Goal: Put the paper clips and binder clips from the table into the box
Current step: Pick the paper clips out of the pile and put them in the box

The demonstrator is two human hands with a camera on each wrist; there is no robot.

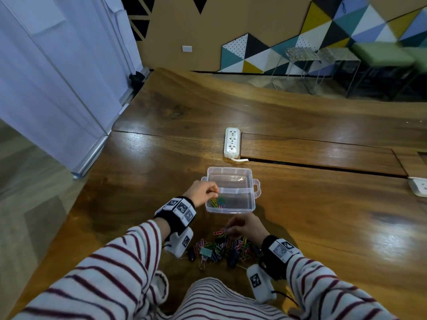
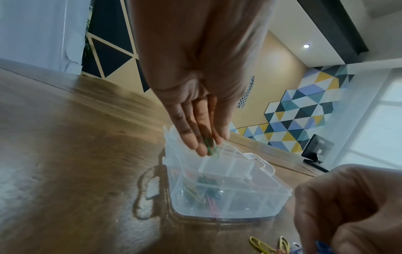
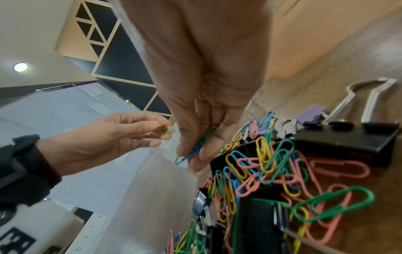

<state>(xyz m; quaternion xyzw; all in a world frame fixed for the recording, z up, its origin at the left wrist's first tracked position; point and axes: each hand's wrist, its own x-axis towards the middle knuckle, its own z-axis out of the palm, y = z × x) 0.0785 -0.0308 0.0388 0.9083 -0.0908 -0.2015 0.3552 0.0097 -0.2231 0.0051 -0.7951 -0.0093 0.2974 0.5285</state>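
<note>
Over the box [image 1: 231, 192], left hand [image 1: 203, 190] pinches a green clip [image 2: 209, 146]; right hand [image 1: 245, 227] pinches clips [image 3: 195, 147] above the pile [image 1: 221, 248].

The head camera is looking forward and down from above the desk [image 1: 300, 227], taking in the clear box [image 1: 231, 192] at mid-distance, the pile of clips [image 1: 221, 248] just nearer than the box, and both wrists. The left wrist camera is sitting low over the desk, looking along the left hand [image 2: 202, 96] at the box [image 2: 239, 197] from very close, with the right hand [image 2: 348, 206] entering beside the box. The right wrist camera is hanging just above the pile of clips [image 3: 272, 171], facing along the right hand [image 3: 206, 86] toward the left hand [image 3: 113, 137]. All three views are sharing both hands.
</note>
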